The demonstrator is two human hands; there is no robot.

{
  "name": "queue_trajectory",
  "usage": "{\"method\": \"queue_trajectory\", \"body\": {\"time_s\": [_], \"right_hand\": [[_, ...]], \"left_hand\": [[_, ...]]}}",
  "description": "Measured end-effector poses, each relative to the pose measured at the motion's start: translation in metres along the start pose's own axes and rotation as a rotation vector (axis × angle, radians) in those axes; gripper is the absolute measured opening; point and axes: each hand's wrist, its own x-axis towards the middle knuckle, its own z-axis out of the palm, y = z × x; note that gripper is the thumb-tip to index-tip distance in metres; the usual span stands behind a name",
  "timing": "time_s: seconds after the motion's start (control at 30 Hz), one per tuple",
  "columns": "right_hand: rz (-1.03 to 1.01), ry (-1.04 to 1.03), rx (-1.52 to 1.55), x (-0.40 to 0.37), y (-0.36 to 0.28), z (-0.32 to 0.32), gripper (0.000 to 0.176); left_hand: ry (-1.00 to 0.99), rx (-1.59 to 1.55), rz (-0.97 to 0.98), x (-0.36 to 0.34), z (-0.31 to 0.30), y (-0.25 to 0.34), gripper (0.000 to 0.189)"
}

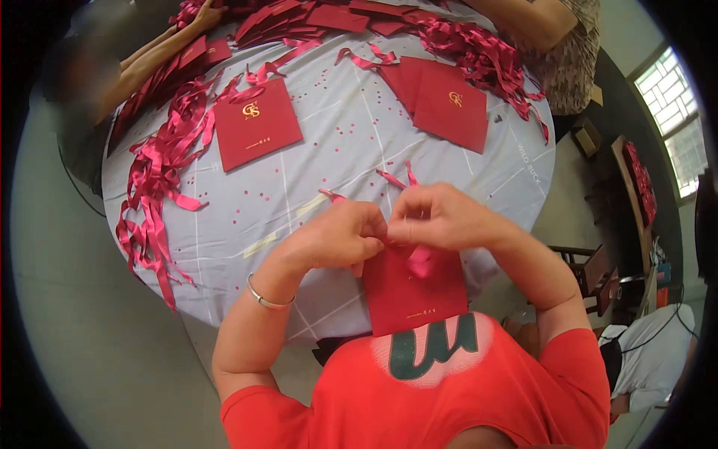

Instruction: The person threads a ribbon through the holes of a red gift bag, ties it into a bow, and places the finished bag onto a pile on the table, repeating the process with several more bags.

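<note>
A red paper bag point(413, 295) with small gold print stands between my chest and the table edge. At its upper edge, my left hand point(340, 238) is closed, with thumb and forefinger pinched on a pinkish-red ribbon point(420, 262). Close beside it, my right hand point(441, 215) is also closed in a pinch on the ribbon. A loop of the ribbon hangs over the bag's front, partly blurred. Ribbon ends point(392, 179) stick out beyond my hands. My fingertips hide the spot where the ribbon meets the bag.
On the round cloth-covered table point(314, 161) lie a red bag point(258, 123) and more red bags point(452, 108). Ribbon heaps point(168, 157) line the left and another ribbon pile point(479, 56) the far right. Small red dots are scattered about. Other people's arms point(168, 45) reach in opposite.
</note>
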Motion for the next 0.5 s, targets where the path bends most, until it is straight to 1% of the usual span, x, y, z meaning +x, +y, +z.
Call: {"method": "queue_trajectory", "body": {"time_s": [0.07,0.1,0.13,0.17,0.2,0.23,0.27,0.3,0.37,0.4,0.47,0.5], "right_hand": [[-0.04,0.0,0.01,0.015,0.012,-0.015,0.015],[0.013,-0.009,0.043,0.019,0.014,-0.018,0.021],[0.01,0.004,0.051,0.021,0.011,-0.019,0.021],[0.037,-0.126,-0.074,0.024,0.007,-0.021,0.018],[0.065,-0.254,-0.2,0.026,0.003,-0.022,0.015],[0.06,-0.298,-0.159,0.032,0.006,-0.022,0.016],[0.058,-0.282,-0.151,0.035,0.005,-0.024,0.016],[0.119,-0.349,-0.103,0.037,0.002,-0.024,0.017],[0.205,-0.441,-0.011,0.044,0.001,-0.024,0.02],[0.198,-0.417,0.004,0.044,0.0,-0.023,0.02],[0.273,-0.467,0.048,0.044,-0.001,-0.021,0.018],[0.251,-0.453,0.143,0.047,0.008,-0.017,0.018]], "left_hand": [[0.049,-0.012,0.015,-0.005,0.001,0.008,0.01],[0.038,-0.002,0.013,-0.006,0.003,0.009,0.01],[0.07,0.022,0.035,-0.007,0.004,0.01,0.011],[0.102,0.046,0.058,-0.008,0.006,0.011,0.014],[0.09,0.059,0.059,-0.01,0.008,0.014,0.014],[0.134,0.063,0.058,-0.012,0.011,0.019,0.015],[0.177,0.068,0.057,-0.014,0.013,0.022,0.017],[0.206,0.055,0.051,-0.015,0.016,0.023,0.018],[0.211,0.086,0.084,-0.016,0.019,0.023,0.018],[0.229,0.102,0.115,-0.017,0.02,0.024,0.018],[0.203,0.123,0.104,-0.019,0.021,0.028,0.02],[0.209,0.086,0.06,-0.021,0.022,0.033,0.019]]}}
